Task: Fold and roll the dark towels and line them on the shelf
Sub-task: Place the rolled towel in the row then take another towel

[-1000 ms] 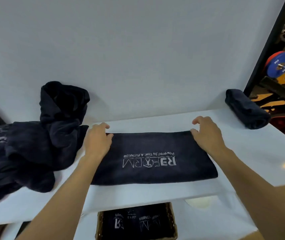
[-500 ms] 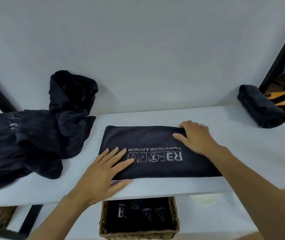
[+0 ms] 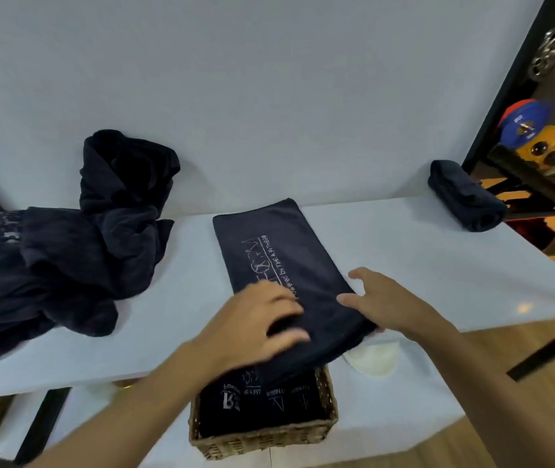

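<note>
A folded dark towel (image 3: 289,261) with white lettering lies lengthwise on the white shelf (image 3: 438,265), its near end hanging over the front edge. My left hand (image 3: 262,325) presses on that near end, fingers curled over the cloth. My right hand (image 3: 384,302) grips the towel's near right corner, thumb on top and fingertips under the edge. A rolled dark towel (image 3: 465,195) lies at the shelf's far right against the wall. A heap of unfolded dark towels (image 3: 66,244) covers the shelf's left part.
A wicker basket (image 3: 262,437) holding folded dark towels stands on the lower level under the shelf's front edge. A white round object (image 3: 374,359) lies beside it. Coloured weight plates (image 3: 532,133) on a black rack are at the right.
The folded towel has been turned from crosswise to lengthwise, its near end now past the shelf edge. Both hands moved to that near end.
</note>
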`<state>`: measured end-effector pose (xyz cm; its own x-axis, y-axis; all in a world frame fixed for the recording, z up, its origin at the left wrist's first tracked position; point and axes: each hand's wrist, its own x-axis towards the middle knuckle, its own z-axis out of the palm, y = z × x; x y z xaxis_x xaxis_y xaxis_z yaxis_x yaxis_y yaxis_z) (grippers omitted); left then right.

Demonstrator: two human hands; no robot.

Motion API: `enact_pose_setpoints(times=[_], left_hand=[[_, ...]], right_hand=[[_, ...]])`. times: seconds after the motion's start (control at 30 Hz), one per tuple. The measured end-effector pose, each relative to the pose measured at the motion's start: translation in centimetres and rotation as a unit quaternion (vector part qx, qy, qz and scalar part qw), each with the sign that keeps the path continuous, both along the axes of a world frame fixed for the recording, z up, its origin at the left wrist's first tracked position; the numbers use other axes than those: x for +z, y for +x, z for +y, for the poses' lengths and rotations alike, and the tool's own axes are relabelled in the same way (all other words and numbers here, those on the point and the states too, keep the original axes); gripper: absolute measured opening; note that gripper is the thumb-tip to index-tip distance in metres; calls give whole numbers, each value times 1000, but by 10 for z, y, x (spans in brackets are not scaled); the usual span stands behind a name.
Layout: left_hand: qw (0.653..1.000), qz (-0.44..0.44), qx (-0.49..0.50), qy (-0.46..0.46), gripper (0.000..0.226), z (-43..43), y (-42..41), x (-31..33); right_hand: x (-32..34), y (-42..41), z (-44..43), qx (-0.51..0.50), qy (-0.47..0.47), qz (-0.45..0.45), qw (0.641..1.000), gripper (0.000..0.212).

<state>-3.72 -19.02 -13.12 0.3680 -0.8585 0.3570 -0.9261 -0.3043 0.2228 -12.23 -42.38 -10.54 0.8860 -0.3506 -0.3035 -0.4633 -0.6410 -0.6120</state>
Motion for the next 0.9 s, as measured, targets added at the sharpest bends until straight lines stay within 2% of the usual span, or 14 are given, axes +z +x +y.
enact_pose_setpoints(times=[0.1,0.17,0.23,0.3,0.33,0.4,0.43,0.5,0.57,0.63,0.7,0.77,0.83,0.9], left_hand=[[991,-80,-27,106,75,14,-37,-17],[980,-153,-13,129,68,21,-40,-23],[981,-173,-18,85,56,25,-39,-22],[991,-134,-15,26,52,32,-39,-19],[994,-112,-10,5,48,36,-39,-18],[997,-77,4,-27,31,44,-36,-20],[998,-60,10,-29,22,49,-35,-21],[999,-16,31,-21,29,57,-37,-17],[997,22,67,-19,42,63,-41,-10],[991,73,108,-20,48,64,-44,-2],[977,148,147,-47,43,62,-44,4],[957,206,190,-79,27,56,-40,8],[934,261,221,-106,20,49,-37,10],[921,287,235,-118,17,44,-36,12]], right_hand=[[-4,-7,3,-20,-14,-8,1000,61],[-6,-11,4,6,-113,-8,994,56],[-6,-19,8,55,-222,-110,967,44],[-3,-33,16,152,-229,-232,933,37],[-4,-41,21,205,-226,-243,921,46],[-19,-53,30,283,-303,-225,882,64],[-27,-56,35,299,-350,-219,860,61],[-37,-56,40,297,-383,-242,840,40],[-33,-52,43,267,-345,-273,858,26],[-23,-47,40,224,-238,-267,907,22],[-16,-39,34,186,-106,-237,948,20],[-12,-29,29,166,-47,-228,958,20],[-9,-22,28,168,-84,-243,952,22],[-14,-18,27,188,-216,-298,911,19]])
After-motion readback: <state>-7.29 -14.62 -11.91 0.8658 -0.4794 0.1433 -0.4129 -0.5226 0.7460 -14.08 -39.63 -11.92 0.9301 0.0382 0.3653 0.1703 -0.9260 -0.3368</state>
